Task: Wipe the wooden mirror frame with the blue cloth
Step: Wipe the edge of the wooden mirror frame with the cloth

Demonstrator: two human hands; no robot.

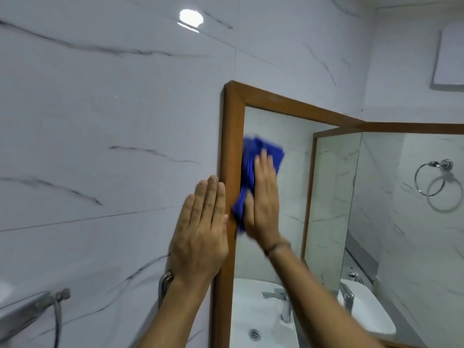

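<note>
The wooden mirror frame (232, 136) hangs on the marble wall, its left upright running down the middle of the view. My right hand (263, 204) lies flat on the blue cloth (253, 159) and presses it where the left upright meets the glass. The cloth is bunched and blurred, with a tail hanging below my palm. My left hand (200, 234) rests flat and open on the wall tile, fingers together, its edge touching the outer side of the frame.
The mirror glass (276, 136) reflects a white basin and tap. The real basin (366, 312) with its tap sits at lower right. A chrome towel ring (431, 177) hangs on the right wall. A shower fitting (50, 300) and a metal handle (165, 282) stand at lower left.
</note>
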